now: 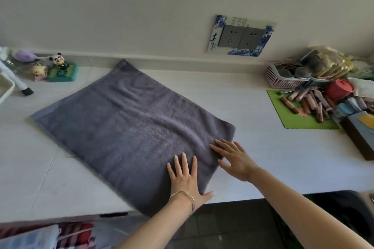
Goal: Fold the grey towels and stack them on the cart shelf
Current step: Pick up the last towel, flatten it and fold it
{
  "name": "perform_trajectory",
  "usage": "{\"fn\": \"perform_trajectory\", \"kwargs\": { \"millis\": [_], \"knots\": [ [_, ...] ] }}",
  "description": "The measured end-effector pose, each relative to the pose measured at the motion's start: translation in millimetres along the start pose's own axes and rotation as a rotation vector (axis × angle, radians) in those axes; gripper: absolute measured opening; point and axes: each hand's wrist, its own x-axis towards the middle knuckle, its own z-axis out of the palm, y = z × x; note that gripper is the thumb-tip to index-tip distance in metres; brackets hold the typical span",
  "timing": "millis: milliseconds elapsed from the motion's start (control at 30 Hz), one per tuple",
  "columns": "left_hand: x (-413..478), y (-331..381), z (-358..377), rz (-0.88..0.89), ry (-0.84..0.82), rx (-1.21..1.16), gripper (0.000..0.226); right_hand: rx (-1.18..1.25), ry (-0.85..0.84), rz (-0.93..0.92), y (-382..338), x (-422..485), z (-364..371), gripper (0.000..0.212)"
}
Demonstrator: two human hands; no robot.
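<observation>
Pressing a grey towel [129,127] flat at the front edge of the worktop [273,157].
Left hand [185,178] and right hand [235,158], fingers straight and gripping nothing, lie along its near-right edge; worktop surface shows on both sides.

The grey towel [129,127] is matt terry cloth with a soft, napped pile and flatter woven end bands. It lies on a smooth, pale countertop [263,157]; far right, a pink basket [279,80] looks like slatted plastic.

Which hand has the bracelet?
The left hand, flat on the towel: a thin bracelet circles its wrist. The right hand has none.
</observation>
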Motion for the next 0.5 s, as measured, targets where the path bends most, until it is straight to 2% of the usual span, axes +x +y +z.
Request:
{"fn": "perform_trajectory", "kwargs": {
  "millis": [133,267,467,500],
  "knots": [
    [-2,3,14,-0.047,0.064,-0.03,0.102,-0.025,0.028,-0.064,6,-18,13,0.071],
    [-12,-2,19,-0.037,0.119,-0.024,0.082,-0.065,0.087,-0.185,10,-39,23,0.073],
    [-34,-21,14,0.065,0.004,0.087,0.075,-0.198,0.126,-0.314,15,-27,10,0.066],
    [-37,-25,12,0.062,-0.017,0.062,0.071,-0.243,0.174,-0.333,16,-23,9,0.066]
  ]
}}
